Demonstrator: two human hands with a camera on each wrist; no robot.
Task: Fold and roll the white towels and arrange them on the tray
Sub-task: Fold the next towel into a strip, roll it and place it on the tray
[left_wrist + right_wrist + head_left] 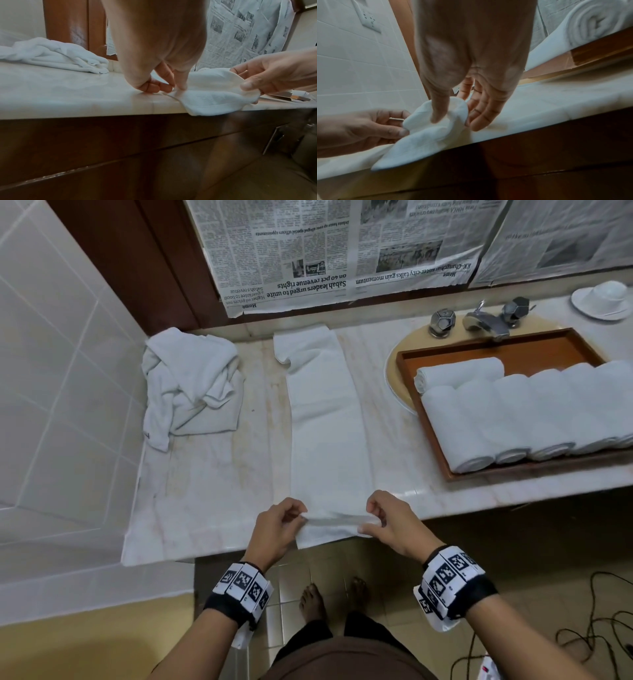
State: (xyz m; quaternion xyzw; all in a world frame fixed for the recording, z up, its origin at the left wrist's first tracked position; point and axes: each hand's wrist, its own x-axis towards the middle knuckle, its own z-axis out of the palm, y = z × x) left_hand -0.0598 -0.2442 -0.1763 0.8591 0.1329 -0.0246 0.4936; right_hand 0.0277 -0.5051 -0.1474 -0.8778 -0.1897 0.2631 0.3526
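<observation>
Fingers (303, 517) of the left hand (277, 529) and of the right hand (394, 520) pinch the near corners of the towel (325, 419), which lies folded in a long strip on the tabletop (212, 474), its near end at the edge. The roll seems about to start; next, the end must be turned over evenly and rolled away. Far left lies a crumpled pile (190, 385). Far right, the tray (561, 347) holds several rolls (513, 412), with bare room behind them. Nothing blocks the strip.
</observation>
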